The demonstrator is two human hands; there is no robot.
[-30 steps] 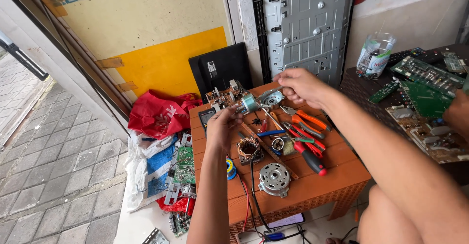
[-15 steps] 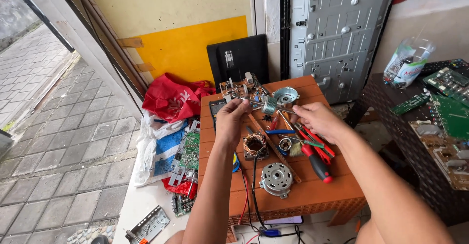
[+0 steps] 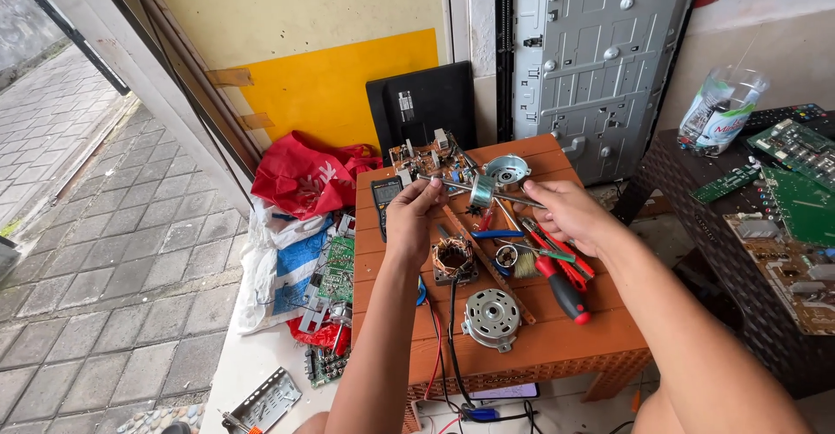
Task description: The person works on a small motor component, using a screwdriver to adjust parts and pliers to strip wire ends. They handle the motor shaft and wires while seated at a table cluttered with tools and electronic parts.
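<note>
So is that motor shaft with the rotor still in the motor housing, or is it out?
Out. Both hands hold the rotor shaft level in the air, left hand at one end, right hand at the other; the round housing lies apart on the table.

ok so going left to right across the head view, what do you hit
red plastic bag → green circuit board on the floor → left hand → round silver motor housing → right hand → clear plastic bottle
</note>
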